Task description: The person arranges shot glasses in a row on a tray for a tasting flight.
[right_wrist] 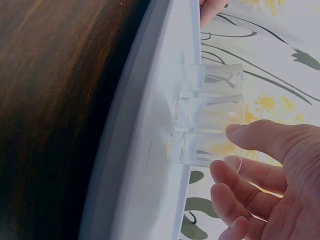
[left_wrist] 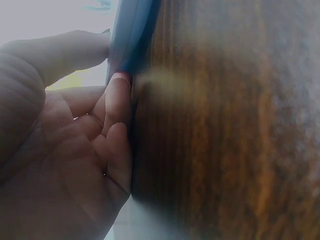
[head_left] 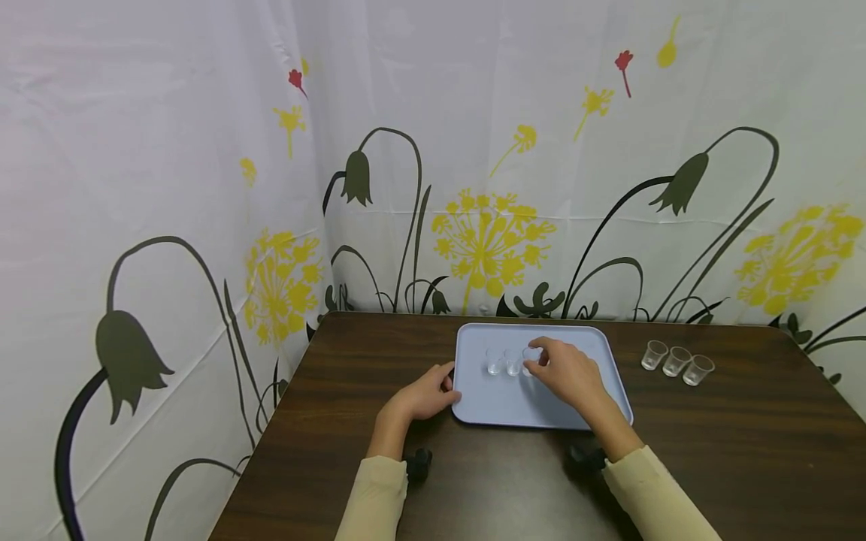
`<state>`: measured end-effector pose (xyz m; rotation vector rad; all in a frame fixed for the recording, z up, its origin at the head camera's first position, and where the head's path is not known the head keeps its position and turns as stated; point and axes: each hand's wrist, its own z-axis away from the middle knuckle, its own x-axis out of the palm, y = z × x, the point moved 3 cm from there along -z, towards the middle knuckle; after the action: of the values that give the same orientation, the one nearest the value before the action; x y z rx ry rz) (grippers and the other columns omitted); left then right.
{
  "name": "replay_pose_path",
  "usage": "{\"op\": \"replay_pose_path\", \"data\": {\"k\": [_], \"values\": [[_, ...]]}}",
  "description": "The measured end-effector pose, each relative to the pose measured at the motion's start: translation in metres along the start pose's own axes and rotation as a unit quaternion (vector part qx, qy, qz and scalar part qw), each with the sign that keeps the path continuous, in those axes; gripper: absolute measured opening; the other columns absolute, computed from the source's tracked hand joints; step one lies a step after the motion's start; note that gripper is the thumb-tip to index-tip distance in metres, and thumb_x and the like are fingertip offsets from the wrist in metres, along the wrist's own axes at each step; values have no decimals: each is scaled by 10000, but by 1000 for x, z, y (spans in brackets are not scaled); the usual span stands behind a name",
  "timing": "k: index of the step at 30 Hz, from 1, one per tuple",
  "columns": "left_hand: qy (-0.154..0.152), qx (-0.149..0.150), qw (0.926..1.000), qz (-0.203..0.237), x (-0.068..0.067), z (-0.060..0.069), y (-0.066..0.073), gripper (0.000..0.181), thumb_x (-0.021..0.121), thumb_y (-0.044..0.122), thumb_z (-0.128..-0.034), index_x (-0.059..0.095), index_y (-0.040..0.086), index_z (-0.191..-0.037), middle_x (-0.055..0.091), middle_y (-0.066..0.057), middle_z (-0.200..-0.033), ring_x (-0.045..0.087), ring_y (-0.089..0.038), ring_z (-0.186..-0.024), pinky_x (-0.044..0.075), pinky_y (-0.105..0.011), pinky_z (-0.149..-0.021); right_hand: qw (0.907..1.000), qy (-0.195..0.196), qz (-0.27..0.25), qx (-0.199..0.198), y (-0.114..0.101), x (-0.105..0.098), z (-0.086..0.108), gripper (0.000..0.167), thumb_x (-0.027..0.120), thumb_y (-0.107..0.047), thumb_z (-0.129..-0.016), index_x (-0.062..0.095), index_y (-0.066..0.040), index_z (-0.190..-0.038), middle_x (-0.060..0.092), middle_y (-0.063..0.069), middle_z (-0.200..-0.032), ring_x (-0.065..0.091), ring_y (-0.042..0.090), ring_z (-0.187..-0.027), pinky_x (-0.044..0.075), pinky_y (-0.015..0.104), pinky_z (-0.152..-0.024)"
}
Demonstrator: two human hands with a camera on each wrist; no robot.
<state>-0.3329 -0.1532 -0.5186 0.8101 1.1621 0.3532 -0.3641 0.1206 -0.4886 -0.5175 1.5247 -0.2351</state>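
Tray (head_left: 504, 403): flat on the worktop (head_left: 751, 451), bearing a row of three upright clear cups.
Left hand (head_left: 421, 394): clamped on the tray's left rim, probably to steady it.
Right hand (head_left: 568, 372): thumb and fingers pinching the rightmost tray cup (right_wrist: 202, 150) near its mouth, likely keeping it in line.
Spare cups (head_left: 676, 362): three, grouped right of the tray, seemingly within easy reach.

In the head view, the right hand (head_left: 570, 372) partly hides a cup (head_left: 528, 355).
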Motion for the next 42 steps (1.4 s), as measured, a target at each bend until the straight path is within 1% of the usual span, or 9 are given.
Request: {"op": "replay_pose_path", "data": {"k": [7, 13, 17, 27, 31, 34, 38, 39, 42], "values": [[17, 30, 10000, 4, -1, -2, 3, 514, 675, 137, -1030, 493, -39, -1477, 527, -69, -1023, 477, -168, -894, 401, -312, -791, 9999, -68, -50, -106, 0, -6, 0, 482, 791, -359, -955, 695, -135, -1370, 773, 45, -985, 651, 184, -764, 477, 353, -597], [-5, 63, 10000, 11, -1, -4, 4, 533, 669, 138, -1034, 483, -40, -1501, 528, -75, -1028, 481, -177, -891, 403, -315, -789, 9998, -112, -84, -148, 4, -11, 3, 660, 790, -387, -952, 554, -140, -1517, 771, -5, -968, 662, 147, -756, 476, 365, -619], [18, 7, 10000, 12, 0, -5, 4, 523, 672, 143, -1034, 491, -21, -1496, 527, -66, -1027, 479, -170, -889, 402, -312, -786, 9996, -127, -179, -148, 9, -17, 6, 701, 781, -382, -959, 506, -139, -1557, 769, -3, -983, 664, 145, -749, 483, 370, -635], [3, 73, 10000, 36, -2, -5, -2, 484, 681, 146, -1020, 510, -30, -1437, 518, -98, -1015, 481, -195, -883, 404, -326, -787, 9998, 139, -129, 38, 29, -46, 21, 582, 691, -419, -1025, 573, -115, -1506, 792, 79, -1072, 709, 201, -800, 502, 390, -626], [38, 369, 9993, -69, 1, -10, -16, 481, 644, 209, -1043, 501, -28, -1437, 502, -66, -1001, 483, -188, -872, 416, -328, -775, 9992, 331, -220, 53, 43, -61, 26, 521, 643, -413, -1052, 608, -102, -1468, 783, 145, -1126, 701, 226, -802, 493, 373, -620], [27, 397, 9992, -22, 0, -10, -17, 482, 636, 211, -1043, 501, -27, -1440, 504, -70, -1005, 489, -195, -882, 419, -333, -780, 9985, 458, -296, 103, 53, -71, 29, 484, 621, -407, -1064, 633, -101, -1439, 761, 164, -1133, 679, 236, -814, 483, 368, -622], [-32, 176, 9998, 108, -3, -2, -4, 507, 648, 144, -1016, 494, -62, -1453, 514, -93, -1013, 494, -205, -894, 417, -338, -805, 9980, 526, -294, 171, 65, -82, 34, 484, 596, -432, -1076, 649, -93, -1418, 752, 185, -1166, 711, 292, -914, 531, 424, -674], [-12, 308, 9995, 36, -2, -4, -9, 505, 632, 181, -1034, 492, -58, -1457, 511, -77, -1012, 488, -188, -889, 413, -328, -800, 9979, 544, -297, 189, 68, -84, 35, 482, 595, -436, -1077, 653, -97, -1415, 755, 186, -1176, 721, 314, -950, 543, 451, -701], [-2, 348, 9994, -45, -1, -3, -8, 504, 630, 176, -1035, 491, -69, -1454, 514, -72, -1010, 485, -175, -882, 413, -325, -799, 9975, 570, -324, 247, 76, -91, 38, 478, 586, -436, -1082, 652, -99, -1415, 761, 194, -1213, 735, 365, -1045, 553, 521, -764]]}}
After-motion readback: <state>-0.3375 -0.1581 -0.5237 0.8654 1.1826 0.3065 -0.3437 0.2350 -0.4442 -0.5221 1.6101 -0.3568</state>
